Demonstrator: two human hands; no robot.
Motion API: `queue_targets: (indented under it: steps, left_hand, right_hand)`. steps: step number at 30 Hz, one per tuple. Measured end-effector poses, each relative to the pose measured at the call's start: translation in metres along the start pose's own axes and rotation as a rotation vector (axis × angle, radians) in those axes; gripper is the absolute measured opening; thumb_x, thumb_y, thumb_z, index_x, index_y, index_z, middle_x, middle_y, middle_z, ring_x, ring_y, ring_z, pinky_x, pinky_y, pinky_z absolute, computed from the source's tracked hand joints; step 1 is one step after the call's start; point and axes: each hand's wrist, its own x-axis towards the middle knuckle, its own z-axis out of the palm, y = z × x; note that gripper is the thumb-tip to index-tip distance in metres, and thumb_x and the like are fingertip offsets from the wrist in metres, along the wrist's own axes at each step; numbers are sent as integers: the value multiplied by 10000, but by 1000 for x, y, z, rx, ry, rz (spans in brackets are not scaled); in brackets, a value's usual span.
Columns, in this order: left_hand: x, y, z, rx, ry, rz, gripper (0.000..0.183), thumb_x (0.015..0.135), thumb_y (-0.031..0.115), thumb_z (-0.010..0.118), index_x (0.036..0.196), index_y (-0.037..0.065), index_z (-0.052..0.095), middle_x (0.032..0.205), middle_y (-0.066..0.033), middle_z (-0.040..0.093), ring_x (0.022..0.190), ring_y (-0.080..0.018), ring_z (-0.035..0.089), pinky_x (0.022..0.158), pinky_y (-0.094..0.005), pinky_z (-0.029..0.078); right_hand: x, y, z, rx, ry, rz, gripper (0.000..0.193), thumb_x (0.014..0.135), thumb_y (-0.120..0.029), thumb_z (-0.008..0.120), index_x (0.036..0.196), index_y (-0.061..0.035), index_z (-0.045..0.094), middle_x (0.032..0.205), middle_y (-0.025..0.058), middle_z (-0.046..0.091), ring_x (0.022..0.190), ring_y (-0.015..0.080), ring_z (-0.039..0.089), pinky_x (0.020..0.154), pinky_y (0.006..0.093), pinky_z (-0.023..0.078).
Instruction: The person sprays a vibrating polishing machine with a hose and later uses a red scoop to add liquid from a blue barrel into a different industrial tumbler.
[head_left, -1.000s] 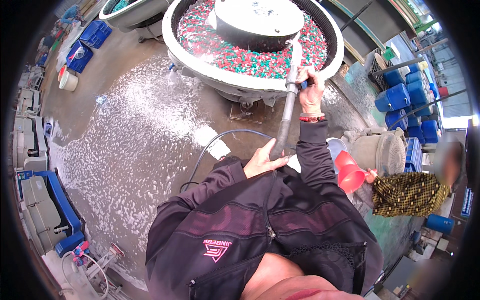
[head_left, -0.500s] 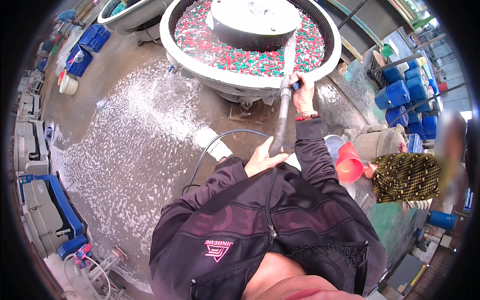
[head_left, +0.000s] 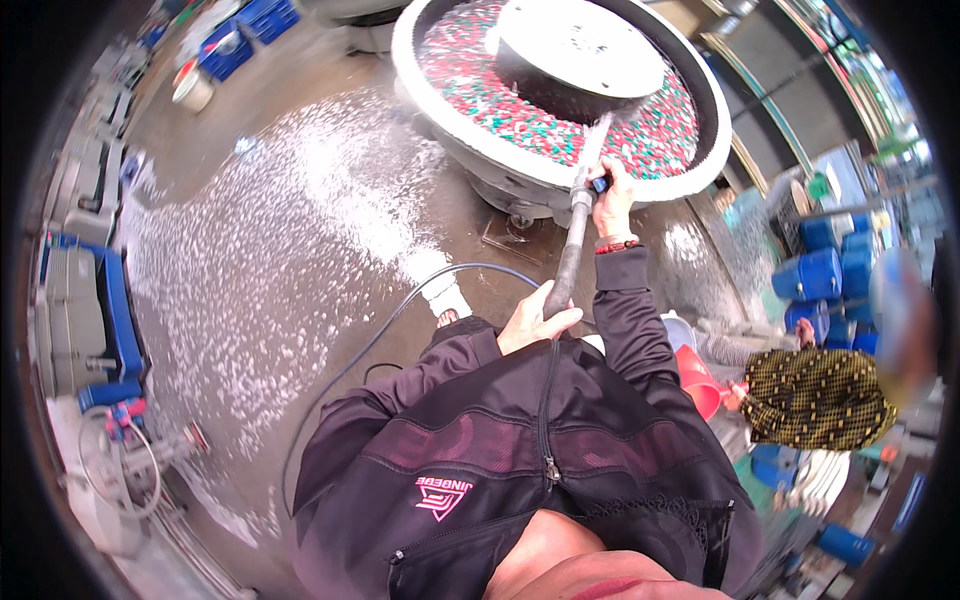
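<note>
My left hand point(head_left: 531, 322) is wrapped round the lower end of a grey spray pipe point(head_left: 570, 262), close to my waist. Farther up, my right hand point(head_left: 612, 205) grips the same spray pipe by its blue-handled valve point(head_left: 600, 185). Water shoots from the tip over the rim of a large round white tub point(head_left: 455, 135). Small red, white and green pieces point(head_left: 465, 75) fill the tub around a raised centre with a white round cover point(head_left: 585, 45). The water lands on the pieces beside that centre.
White foam point(head_left: 300, 190) spreads over the wet floor at left, and a dark hose point(head_left: 385, 312) curves across it. At right, a co-worker in a checked top point(head_left: 815, 395) holds a red scoop-like container point(head_left: 697, 383). Blue drums point(head_left: 808, 275) and blue crates point(head_left: 225, 50) stand farther out.
My view has turned, so the tub and surroundings sit farther right in the picture. Both hands keep their hold on the spray pipe, and the water still runs. The co-worker's red container sits lower.
</note>
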Motion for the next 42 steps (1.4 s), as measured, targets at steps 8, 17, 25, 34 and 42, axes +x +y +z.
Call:
queue_targets:
  steps: [8,17,25,34,42]
  left_hand:
    - [-1,-1,0,-115,223,32,238,768,199,628,866,72,453,648,23,452,562,-49,434,522,-201,361]
    - [9,-8,-21,-97,290,95,242,736,155,651,852,67,458,692,12,482,619,-59,474,575,-215,398]
    - [19,-15,-49,-69,206,113,225,739,129,641,845,65,454,673,8,491,599,-59,472,558,-215,394]
    - [36,-8,-81,-148,175,59,224,744,140,632,851,70,448,629,28,447,535,-39,410,495,-195,336]
    - [58,-20,-93,-234,204,111,192,779,154,615,841,70,454,616,36,440,525,-33,405,489,-190,339]
  right_hand:
    - [13,21,73,-60,-268,60,239,814,-198,501,655,-25,543,575,34,529,504,101,484,516,243,404]
    - [29,39,95,-138,-373,31,236,822,-169,506,656,-9,558,551,18,514,513,87,462,523,221,372]
    - [39,36,99,-453,-387,-275,251,835,-182,462,684,4,537,554,38,519,521,100,471,557,242,381]
    - [59,80,99,-435,-283,-122,266,824,-200,477,681,3,572,554,40,528,509,110,478,535,250,369]
    - [78,85,118,-550,-434,-350,242,821,-178,469,700,13,555,565,55,524,522,111,488,542,235,379]
